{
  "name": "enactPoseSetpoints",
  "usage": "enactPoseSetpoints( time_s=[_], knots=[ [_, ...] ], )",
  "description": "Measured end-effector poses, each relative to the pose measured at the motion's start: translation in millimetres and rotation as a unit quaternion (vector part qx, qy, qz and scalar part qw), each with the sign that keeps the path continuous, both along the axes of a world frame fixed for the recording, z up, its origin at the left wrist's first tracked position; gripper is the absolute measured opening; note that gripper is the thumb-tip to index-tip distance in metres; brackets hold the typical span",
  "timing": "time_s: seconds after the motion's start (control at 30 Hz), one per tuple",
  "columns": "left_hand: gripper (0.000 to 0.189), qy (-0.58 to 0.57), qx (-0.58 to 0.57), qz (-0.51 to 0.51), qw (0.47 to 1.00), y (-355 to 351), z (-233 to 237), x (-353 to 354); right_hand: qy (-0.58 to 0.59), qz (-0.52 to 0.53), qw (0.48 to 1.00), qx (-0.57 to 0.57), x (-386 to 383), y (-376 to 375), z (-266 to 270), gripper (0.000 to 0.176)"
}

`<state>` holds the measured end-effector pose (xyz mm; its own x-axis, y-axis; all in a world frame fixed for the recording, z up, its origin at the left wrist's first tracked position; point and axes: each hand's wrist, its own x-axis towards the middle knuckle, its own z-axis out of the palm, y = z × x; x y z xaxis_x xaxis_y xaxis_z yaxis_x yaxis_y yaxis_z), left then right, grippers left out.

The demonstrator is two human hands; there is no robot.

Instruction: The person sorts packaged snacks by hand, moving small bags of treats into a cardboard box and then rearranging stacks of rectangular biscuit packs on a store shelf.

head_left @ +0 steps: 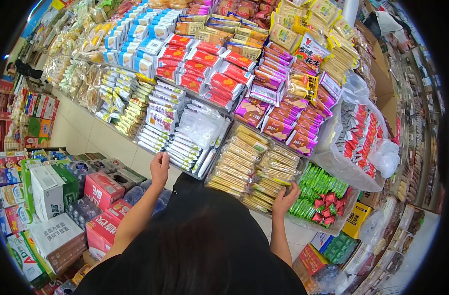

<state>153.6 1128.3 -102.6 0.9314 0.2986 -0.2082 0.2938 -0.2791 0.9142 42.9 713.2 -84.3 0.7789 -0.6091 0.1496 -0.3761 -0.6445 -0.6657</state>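
My left hand (159,169) is at the front edge of a tray of white-and-green wrapped snack bars (158,135). Its fingers are curled together, and whatever they hold is hidden. On that tray's right side lies a clear plastic bag (197,129) over the bars. My right hand (286,197) is at the front right corner of the neighbouring tray, its fingers bent round a pale yellow biscuit packet (272,186) there. More flat biscuit packets (234,160) fill this tray in stacked rows.
Red packets (189,81) and purple wafer packs (252,109) sit behind the trays. Green-wrapped sweets (319,184) lie to the right, below a plastic-lined box of red-and-silver packets (357,135). Cartons (57,238) and red drink packs (104,189) stand at the left.
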Motion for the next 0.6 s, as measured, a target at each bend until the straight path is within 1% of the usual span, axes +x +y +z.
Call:
enactPoseSetpoints(
  time_s=[0.6],
  knots=[
    [0.028, 0.0, -0.001, 0.006, 1.0, -2.0, 2.6, 0.5, -0.002, 0.002, 1.0, -0.001, -0.5, 0.6, 0.3, 0.034]
  ],
)
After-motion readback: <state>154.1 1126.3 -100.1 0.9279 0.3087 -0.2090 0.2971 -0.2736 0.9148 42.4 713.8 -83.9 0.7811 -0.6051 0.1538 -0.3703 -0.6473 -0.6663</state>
